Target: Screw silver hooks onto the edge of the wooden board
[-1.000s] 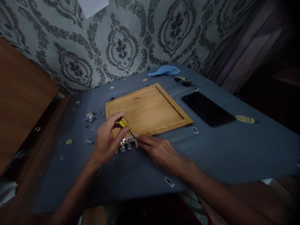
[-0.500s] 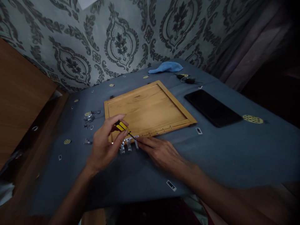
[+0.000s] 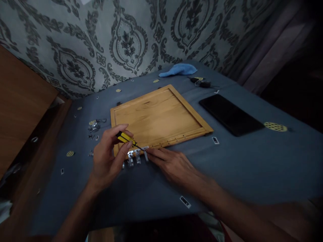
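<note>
A yellow and black screwdriver is gripped in my left hand, between the thumb and fingers. Its shaft slants down to the right, the tip meeting the rightmost metal hook at the near edge of a framed wooden board. The fingertips of my right hand press against that same hook. More silver hooks sit in a row to its left along the edge, partly behind my left thumb. Small dark holes run along the board's near rail to the right.
Loose metal hooks and screws lie left of the board. A black phone-like slab rests on the right. Behind it are dark tools and a blue cloth. A patterned wall stands at the back of the blue-covered table.
The screwdriver handle has tipped lower and to the left, along with my left hand, while its tip stays at the hook. My right hand is almost still. The view has shifted slightly.
</note>
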Demonstrator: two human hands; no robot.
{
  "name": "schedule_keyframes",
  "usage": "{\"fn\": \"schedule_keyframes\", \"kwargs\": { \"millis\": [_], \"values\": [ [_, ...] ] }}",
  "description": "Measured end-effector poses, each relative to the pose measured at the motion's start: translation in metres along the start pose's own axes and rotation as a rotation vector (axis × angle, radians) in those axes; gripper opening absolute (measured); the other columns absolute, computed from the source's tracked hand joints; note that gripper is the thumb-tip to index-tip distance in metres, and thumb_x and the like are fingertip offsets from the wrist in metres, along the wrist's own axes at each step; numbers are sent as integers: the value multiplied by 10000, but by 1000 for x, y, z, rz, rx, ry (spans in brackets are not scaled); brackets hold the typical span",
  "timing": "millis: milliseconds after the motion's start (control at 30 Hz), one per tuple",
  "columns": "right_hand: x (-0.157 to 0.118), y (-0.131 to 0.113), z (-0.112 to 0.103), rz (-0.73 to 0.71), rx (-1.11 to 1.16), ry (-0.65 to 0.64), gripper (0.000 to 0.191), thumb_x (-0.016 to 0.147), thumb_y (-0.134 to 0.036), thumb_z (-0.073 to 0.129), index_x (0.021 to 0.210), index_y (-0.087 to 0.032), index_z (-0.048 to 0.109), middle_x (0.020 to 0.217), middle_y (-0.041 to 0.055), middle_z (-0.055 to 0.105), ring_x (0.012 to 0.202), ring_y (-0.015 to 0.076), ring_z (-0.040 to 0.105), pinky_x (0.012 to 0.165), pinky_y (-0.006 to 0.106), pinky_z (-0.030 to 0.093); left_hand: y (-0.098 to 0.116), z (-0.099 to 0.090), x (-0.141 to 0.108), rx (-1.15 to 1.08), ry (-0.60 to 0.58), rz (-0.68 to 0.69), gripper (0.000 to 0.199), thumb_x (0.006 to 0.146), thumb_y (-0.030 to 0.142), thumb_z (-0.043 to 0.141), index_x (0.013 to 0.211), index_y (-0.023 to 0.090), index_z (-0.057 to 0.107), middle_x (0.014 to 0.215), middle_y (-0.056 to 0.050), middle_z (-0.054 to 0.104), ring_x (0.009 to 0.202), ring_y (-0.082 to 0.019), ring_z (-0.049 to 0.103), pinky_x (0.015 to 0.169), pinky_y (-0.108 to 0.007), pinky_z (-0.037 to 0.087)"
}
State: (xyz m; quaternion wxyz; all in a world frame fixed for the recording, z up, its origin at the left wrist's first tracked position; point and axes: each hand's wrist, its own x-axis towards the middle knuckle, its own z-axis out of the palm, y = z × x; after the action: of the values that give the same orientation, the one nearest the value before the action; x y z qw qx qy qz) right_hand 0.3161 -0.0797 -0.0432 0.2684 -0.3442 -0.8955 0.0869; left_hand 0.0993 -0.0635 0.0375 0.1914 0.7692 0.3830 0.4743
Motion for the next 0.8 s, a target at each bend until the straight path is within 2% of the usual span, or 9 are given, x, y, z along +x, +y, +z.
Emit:
{"fn": "schedule_keyframes", "kwargs": {
  "millis": [367,633,800],
  "values": [
    [-1,0,0,-18,-10,24,433,895,16,592,1289,-141,678,1261,109,759,1051,241,746,834,339,640,0,2,0,-6,-2,5,450,947,72,666,1346,273,610,1094,-29,685,990,-121,703,884,-218,589],
    [-2,0,2,-27,-29,30,440,909,8,562,1301,-149,687,1294,118,748,1080,253,745,865,364,644,-3,0,-2,20,-97,31,489,973,87,626,1411,295,566,1139,-54,688,1044,-174,684,915,-306,582],
    [-2,1,1,-34,-38,35,412,916,-6,579,1294,-127,690,1304,123,745,1065,261,751,848,364,650,-3,1,4,82,-84,149,476,958,124,676,1391,306,598,1154,-47,691,1041,-185,659,933,-339,549]
  ]
}}
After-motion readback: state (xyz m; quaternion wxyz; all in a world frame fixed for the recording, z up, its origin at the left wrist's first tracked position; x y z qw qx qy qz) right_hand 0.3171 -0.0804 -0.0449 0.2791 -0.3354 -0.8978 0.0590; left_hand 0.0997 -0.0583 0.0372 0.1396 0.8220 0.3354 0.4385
